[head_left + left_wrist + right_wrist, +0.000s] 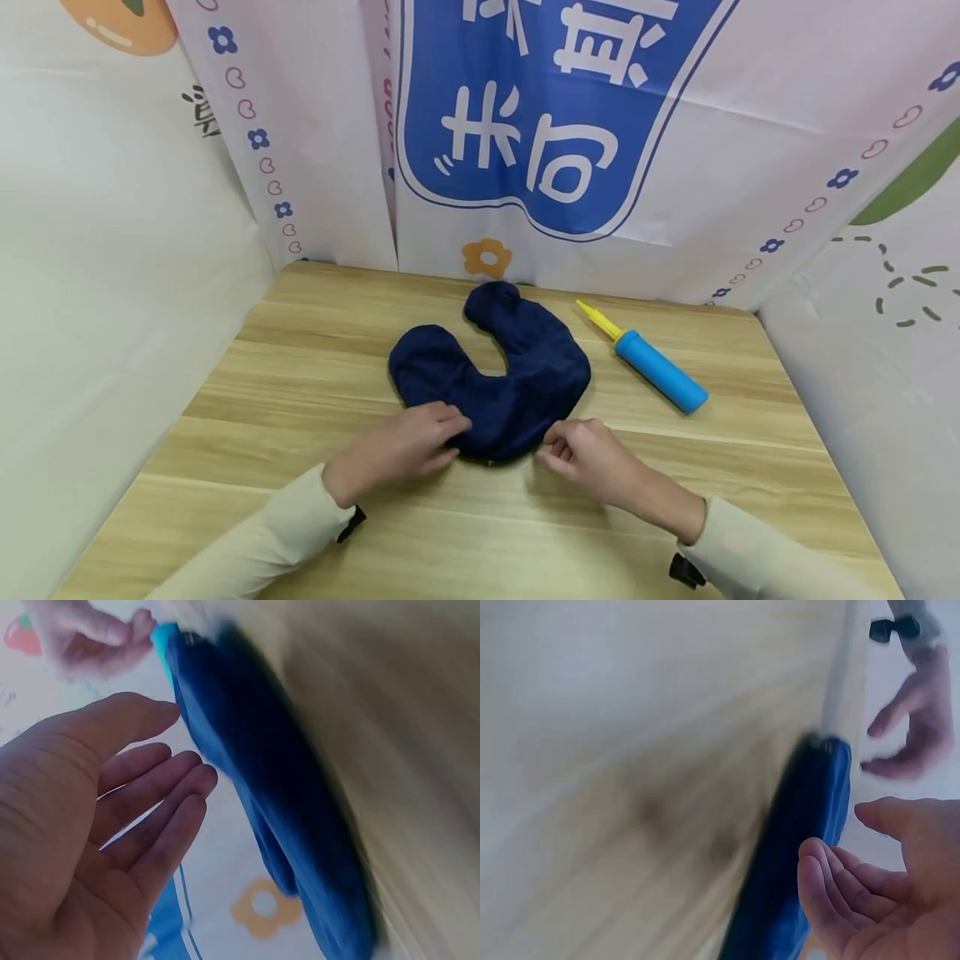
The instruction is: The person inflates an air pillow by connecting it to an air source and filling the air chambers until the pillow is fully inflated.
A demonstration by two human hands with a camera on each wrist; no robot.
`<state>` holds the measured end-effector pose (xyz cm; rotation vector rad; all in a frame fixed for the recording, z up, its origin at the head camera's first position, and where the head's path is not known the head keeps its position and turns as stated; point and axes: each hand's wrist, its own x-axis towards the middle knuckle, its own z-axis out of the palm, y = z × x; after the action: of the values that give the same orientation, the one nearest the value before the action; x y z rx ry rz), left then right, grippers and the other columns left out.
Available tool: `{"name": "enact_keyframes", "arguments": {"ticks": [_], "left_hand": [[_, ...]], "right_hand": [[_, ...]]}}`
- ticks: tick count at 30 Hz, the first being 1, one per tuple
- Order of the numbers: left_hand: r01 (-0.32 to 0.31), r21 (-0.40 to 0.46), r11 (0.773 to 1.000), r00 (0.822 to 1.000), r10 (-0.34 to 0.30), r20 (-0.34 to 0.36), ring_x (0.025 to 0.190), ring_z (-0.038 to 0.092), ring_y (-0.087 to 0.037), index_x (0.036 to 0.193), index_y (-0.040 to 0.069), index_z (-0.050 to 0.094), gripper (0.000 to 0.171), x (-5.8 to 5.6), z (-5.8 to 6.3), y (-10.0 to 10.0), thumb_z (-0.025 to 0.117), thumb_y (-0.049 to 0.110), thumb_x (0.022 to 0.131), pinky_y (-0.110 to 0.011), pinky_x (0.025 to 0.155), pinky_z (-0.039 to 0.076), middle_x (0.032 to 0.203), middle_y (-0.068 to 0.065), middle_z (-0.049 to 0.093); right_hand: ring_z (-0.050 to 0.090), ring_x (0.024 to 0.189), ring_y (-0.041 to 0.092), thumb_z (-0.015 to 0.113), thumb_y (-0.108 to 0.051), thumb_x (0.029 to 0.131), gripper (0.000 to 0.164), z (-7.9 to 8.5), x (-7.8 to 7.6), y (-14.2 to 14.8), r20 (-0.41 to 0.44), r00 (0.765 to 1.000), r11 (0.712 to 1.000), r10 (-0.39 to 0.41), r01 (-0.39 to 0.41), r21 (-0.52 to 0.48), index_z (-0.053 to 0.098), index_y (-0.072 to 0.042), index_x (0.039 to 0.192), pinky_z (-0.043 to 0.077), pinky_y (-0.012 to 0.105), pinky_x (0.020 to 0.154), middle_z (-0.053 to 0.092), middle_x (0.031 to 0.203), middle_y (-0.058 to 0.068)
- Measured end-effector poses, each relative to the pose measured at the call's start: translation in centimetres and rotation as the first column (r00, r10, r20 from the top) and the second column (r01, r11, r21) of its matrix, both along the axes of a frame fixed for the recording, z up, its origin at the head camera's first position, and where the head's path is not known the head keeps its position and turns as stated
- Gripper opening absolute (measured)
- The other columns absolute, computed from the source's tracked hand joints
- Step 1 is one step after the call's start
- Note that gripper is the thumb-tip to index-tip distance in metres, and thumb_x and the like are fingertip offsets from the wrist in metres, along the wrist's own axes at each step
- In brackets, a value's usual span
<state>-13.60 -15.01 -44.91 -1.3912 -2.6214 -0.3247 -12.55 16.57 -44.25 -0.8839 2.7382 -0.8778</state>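
Note:
A navy-blue U-shaped neck pillow lies on the table, its opening turned to the far left and its rounded back towards me. At its near left edge is my left hand, fingertips over the fabric in the head view. The left wrist view shows that hand with loosely bent fingers, the thumb parted from them, beside the pillow. My right hand is by the near right edge. In the right wrist view its fingers are bent and the thumb stands apart, close to the pillow.
Right of the pillow lies a blue hand pump with a yellow nozzle. Bare wood grain shows on the table. A printed white cloth hangs behind the table, and white sheets flank both sides.

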Motion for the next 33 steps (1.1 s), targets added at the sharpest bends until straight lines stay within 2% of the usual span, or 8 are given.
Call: {"name": "enact_keyframes", "arguments": {"ticks": [2, 7, 12, 17, 20, 23, 26, 33], "left_hand": [[0.048, -0.027, 0.999, 0.998, -0.049, -0.042, 0.095, 0.068, -0.016, 0.119, 0.008, 0.072, 0.030, 0.1, -0.3, 1.0, 0.080, 0.017, 0.092, -0.029, 0.084, 0.059, 0.105, -0.001, 0.071], [0.088, -0.078, 0.993, 0.987, -0.098, -0.128, 0.085, 0.060, -0.013, 0.109, 0.015, 0.073, 0.022, 0.1, -1.3, 2.8, 0.083, 0.023, 0.091, -0.025, 0.076, 0.054, 0.096, 0.005, 0.065], [0.082, -0.115, 0.990, 0.981, -0.101, -0.166, 0.084, 0.059, -0.013, 0.102, 0.019, 0.075, 0.019, -0.2, -2.0, 3.4, 0.086, 0.027, 0.090, -0.025, 0.076, 0.053, 0.094, 0.006, 0.063], [0.080, -0.103, 0.991, 0.975, -0.099, -0.198, 0.084, 0.059, -0.013, 0.098, 0.020, 0.076, 0.015, -0.5, -2.3, 3.6, 0.086, 0.024, 0.088, -0.026, 0.077, 0.055, 0.093, 0.007, 0.064], [0.076, -0.066, 0.995, 0.972, -0.089, -0.216, 0.081, 0.060, -0.012, 0.096, 0.020, 0.077, 0.011, -0.7, -2.4, 3.6, 0.084, 0.019, 0.088, -0.025, 0.075, 0.054, 0.089, 0.007, 0.064], [0.060, -0.009, 0.998, 0.979, -0.060, -0.195, 0.080, 0.060, -0.010, 0.097, 0.019, 0.079, 0.011, -1.0, -2.1, 3.4, 0.081, 0.017, 0.086, -0.024, 0.073, 0.054, 0.089, 0.008, 0.065], [0.039, 0.048, 0.998, 0.990, -0.032, -0.138, 0.083, 0.063, -0.009, 0.101, 0.016, 0.081, 0.013, -1.3, -1.5, 3.1, 0.080, 0.016, 0.087, -0.024, 0.075, 0.057, 0.093, 0.007, 0.069], [0.011, 0.127, 0.992, 0.999, -0.007, -0.031, 0.091, 0.069, -0.009, 0.108, 0.012, 0.081, 0.015, -1.6, -0.1, 2.9, 0.078, 0.017, 0.093, -0.025, 0.080, 0.060, 0.104, 0.003, 0.075]], "right_hand": [[0.068, 0.074, 0.001, 0.078, -0.014, 0.096, 0.013, -0.4, 0.4, -0.7, 0.003, 1.000, 1.000, 0.031, -0.031, -0.001, 0.076, -0.001, 0.097, 0.057, 0.017, 0.065, 0.076, 0.084, 0.002], [0.067, 0.072, -0.001, 0.076, -0.014, 0.097, 0.011, -1.9, 1.1, -2.3, 0.042, 0.996, 0.997, 0.075, -0.074, -0.014, 0.076, -0.003, 0.097, 0.056, 0.016, 0.064, 0.076, 0.083, 0.002], [0.065, 0.070, -0.006, 0.076, -0.015, 0.098, 0.008, -3.2, 1.7, -3.6, 0.070, 0.993, 0.996, 0.091, -0.090, -0.029, 0.076, -0.007, 0.096, 0.054, 0.014, 0.064, 0.076, 0.081, 0.000], [0.064, 0.070, -0.007, 0.077, -0.014, 0.097, 0.007, -3.7, 2.0, -4.5, 0.044, 0.996, 0.996, 0.077, -0.075, -0.048, 0.076, -0.008, 0.094, 0.054, 0.012, 0.063, 0.076, 0.081, -0.001], [0.063, 0.068, -0.007, 0.078, -0.014, 0.096, 0.008, -3.7, 2.3, -5.0, -0.007, 0.998, 0.997, 0.056, -0.057, -0.058, 0.075, -0.008, 0.091, 0.052, 0.011, 0.062, 0.075, 0.080, -0.001], [0.062, 0.067, -0.007, 0.079, -0.014, 0.094, 0.009, -3.7, 2.6, -5.4, -0.084, 0.996, 0.997, 0.027, -0.033, -0.069, 0.075, -0.008, 0.089, 0.050, 0.009, 0.060, 0.073, 0.078, -0.002], [0.064, 0.068, -0.005, 0.080, -0.014, 0.093, 0.010, -3.4, 2.7, -5.9, -0.141, 0.990, 0.996, -0.009, -0.003, -0.090, 0.075, -0.006, 0.090, 0.051, 0.009, 0.060, 0.073, 0.078, -0.002], [0.070, 0.070, 0.002, 0.080, -0.013, 0.093, 0.008, -2.4, 2.1, -6.4, -0.180, 0.978, 0.985, -0.102, 0.074, -0.156, 0.076, -0.006, 0.094, 0.054, 0.012, 0.062, 0.075, 0.084, 0.001]]}}
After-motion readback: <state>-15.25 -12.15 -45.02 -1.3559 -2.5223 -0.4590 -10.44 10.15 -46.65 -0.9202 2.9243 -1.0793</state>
